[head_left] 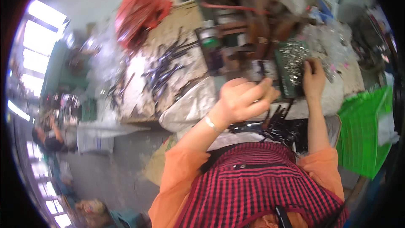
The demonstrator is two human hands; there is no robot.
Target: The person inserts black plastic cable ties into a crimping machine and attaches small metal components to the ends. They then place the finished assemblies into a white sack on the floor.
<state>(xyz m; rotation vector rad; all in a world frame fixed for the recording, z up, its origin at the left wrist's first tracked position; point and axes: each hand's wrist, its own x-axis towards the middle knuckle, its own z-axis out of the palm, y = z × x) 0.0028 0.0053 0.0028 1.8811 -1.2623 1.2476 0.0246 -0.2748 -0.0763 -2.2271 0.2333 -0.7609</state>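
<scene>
My left hand [249,100] is raised in front of the bench machine [240,29], fingers curled and pressed together; anything in them is too small or hidden to name. My right hand [314,78] reaches to the right edge of a dark green tray [287,88] heaped with small shiny metal pieces [295,59]. A dark gap shows between its bent thumb and fingers, and they hold nothing I can see. Below both hands, several dark, slender pieces [280,124] lie bunched near my lap. The picture is blurred around the machine.
Dark elongated metal parts [164,69] lie piled on the bench at left, with a red plastic bag [137,17] behind. A bright green basket [367,131] stands at right. Clear plastic bags [333,42] crowd the back right. Another person [52,139] is far left.
</scene>
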